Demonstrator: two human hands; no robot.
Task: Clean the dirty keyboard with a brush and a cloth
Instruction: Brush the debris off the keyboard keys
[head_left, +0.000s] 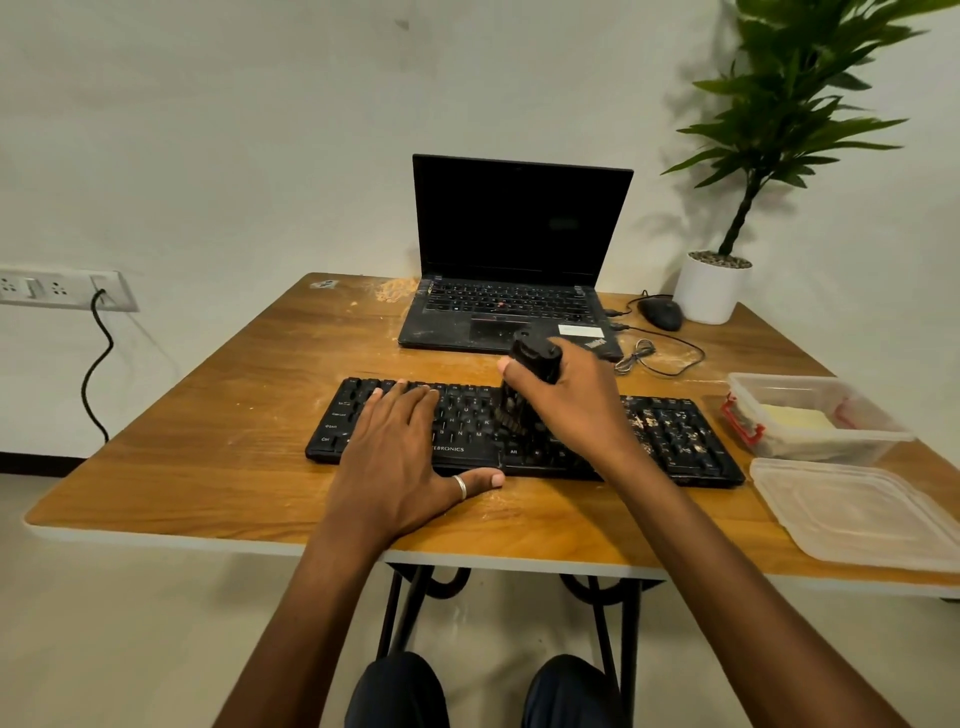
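- Head view: the keyboard (670, 441) lay across the near middle of the table (234, 467), square to the person and within reach of both arms.
- The left grip (400, 457) was spread flat, with its fingers straight on the left-hand keys and its thumb along the front edge. I judge this was to pin the board so brushing would not slide it.
- The right grip (576, 400) was curled round the black brush (535, 358), which stood upright with its bristles down on the keys near the middle — a hold that lets the bristles dig between the keys.
- Pale crumbs covered the right-hand keys, while the left part looked cleaner, so the dirty end probably remained to be swept.
- A clear tub (779, 379) at the table's right edge held a yellowish fold (795, 418), likely the cloth. Its lid (857, 514) lay nearer — at hand for wiping, not yet used.
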